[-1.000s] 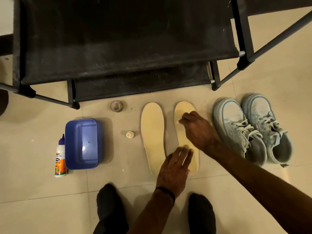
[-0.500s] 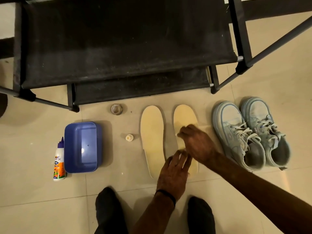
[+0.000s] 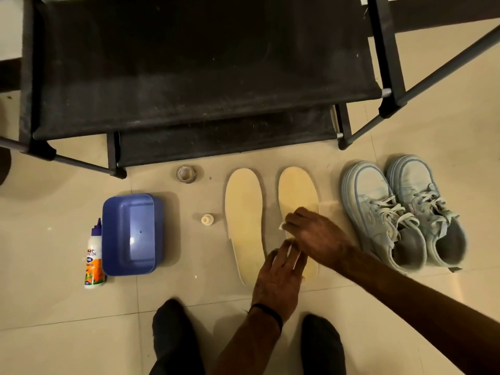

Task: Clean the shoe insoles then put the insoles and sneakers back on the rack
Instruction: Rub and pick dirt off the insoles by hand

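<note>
Holding: left hand (image 3: 280, 278) is pressing straight fingers flat on the heel end of the pale yellow foam right insole (image 3: 297, 196).
Wiping: right hand (image 3: 315, 234), just beyond, is pinching a small white wad (image 3: 281, 226) against mid-insole.
Axis: insole's length is running away from both hands toward the black fabric rack (image 3: 189, 77).
Beside: pale blue lace-up sneakers (image 3: 400, 212) are lying right of the grip.

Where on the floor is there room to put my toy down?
Bare tile lies right of the pale blue sneakers, and left of the white glue bottle. It is crowded around the two cream insoles, where both hands work.
</note>
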